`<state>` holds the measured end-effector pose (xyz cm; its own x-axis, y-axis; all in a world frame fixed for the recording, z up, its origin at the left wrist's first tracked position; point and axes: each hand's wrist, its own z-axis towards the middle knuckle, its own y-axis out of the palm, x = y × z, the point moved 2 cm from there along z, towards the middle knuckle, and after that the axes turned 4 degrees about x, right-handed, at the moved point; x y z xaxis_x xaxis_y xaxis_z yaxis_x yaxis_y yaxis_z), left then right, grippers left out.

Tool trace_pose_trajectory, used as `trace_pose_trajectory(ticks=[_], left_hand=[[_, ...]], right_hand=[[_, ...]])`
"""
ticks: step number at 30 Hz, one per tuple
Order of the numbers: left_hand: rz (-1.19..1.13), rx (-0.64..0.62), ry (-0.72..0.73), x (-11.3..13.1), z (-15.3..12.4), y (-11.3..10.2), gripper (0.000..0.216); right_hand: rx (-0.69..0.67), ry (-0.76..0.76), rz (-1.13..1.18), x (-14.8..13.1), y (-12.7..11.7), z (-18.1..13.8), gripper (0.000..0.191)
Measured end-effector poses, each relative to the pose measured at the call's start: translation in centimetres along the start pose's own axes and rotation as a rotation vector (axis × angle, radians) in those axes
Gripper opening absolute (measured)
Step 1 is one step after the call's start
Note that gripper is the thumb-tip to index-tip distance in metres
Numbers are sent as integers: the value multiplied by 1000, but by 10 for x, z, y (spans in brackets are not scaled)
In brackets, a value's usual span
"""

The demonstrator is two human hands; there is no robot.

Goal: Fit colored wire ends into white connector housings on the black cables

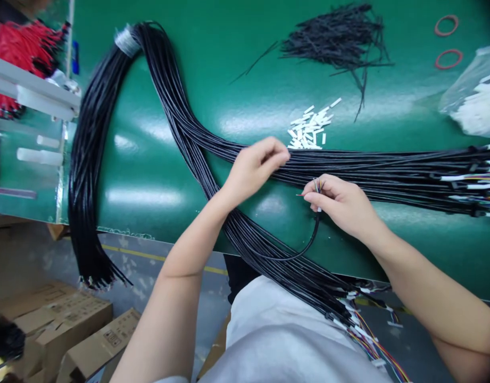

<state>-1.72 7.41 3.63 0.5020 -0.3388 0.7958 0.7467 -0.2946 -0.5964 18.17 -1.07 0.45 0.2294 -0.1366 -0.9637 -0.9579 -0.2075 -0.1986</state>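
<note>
My right hand (340, 205) pinches the end of a black cable (314, 236). Thin coloured wires fan out above its fingertips, and a small white piece shows on the cable just below them. From there the cable curves down to join a lower bundle of black cables (264, 239) lying across the table edge. My left hand (256, 167) is over the upper bundle of black cables (388, 167), thumb and fingers closed together; whether something small is between them is hidden. Just beyond its fingertips lies a pile of short white tubes (308, 127).
On the green table (149, 159) are a heap of thin black strips (332, 37), two reddish rings (448, 59) and a clear bag of white pieces (478, 101). A silvery wrap (127, 41) binds the cables at the upper left. Cardboard boxes (81, 330) stand on the floor.
</note>
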Motion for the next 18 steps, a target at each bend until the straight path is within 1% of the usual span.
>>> trace_pose_trajectory(ticks=[2,4,6,8,10,15,18], left_hand=[[210,13,17,-9,33,-2,3],[393,-40,12,-18,59,2,10],[500,-111,14,-26,73,7,12],[551,-160,26,-30,77,11,10],[594,-180,42,-30,75,14,7],[722,-179,34,-29,69,16,16],[704,-174,14,-32,71,17,22]], right_hand=[[12,-20,8,1,0,1,13],[13,-30,7,2,1,2,13],[-3,-32,-6,4,1,3,13],[-20,-32,-21,6,2,4,14],[-29,-30,-31,6,2,4,15],[-37,-35,-24,6,4,3,16],[-40,-40,-20,6,5,3,16]])
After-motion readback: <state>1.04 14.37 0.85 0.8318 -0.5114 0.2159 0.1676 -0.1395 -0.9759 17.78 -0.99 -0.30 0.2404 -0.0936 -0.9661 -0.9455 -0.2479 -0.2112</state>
